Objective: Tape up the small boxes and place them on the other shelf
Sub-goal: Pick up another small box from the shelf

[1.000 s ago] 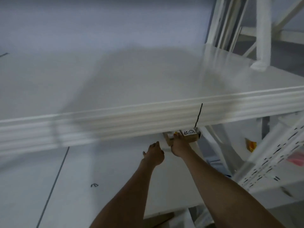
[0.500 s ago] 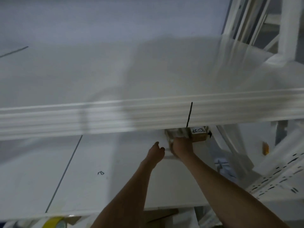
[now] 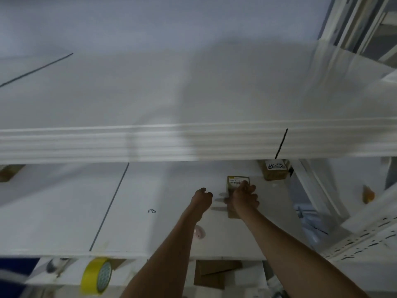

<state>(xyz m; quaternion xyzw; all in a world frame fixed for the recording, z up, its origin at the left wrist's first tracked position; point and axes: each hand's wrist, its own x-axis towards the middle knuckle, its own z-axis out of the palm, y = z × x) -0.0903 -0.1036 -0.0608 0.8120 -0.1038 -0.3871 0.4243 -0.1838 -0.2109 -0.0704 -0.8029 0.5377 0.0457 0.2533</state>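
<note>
My right hand (image 3: 243, 198) grips a small brown box (image 3: 236, 182) with a label on top, on the white middle shelf (image 3: 150, 229). Beside it, my left hand (image 3: 200, 198) hovers with loosely curled fingers and holds nothing. A second small brown box (image 3: 275, 171) with handwriting on its white label sits further back, partly under the upper shelf's front edge (image 3: 193, 145). A yellow tape roll (image 3: 96, 276) stands on the level below, at the lower left.
A flat piece of brown cardboard (image 3: 214, 274) lies on the lower level. Another brown box (image 3: 9, 172) shows at the far left of the middle shelf. White perforated rack uprights (image 3: 365, 239) rise at the right. A small pink scrap (image 3: 198, 232) lies by my left forearm.
My right hand has pulled one box toward me, away from the labelled box at the back. The view has tipped down, showing the lower level and the tape roll.
</note>
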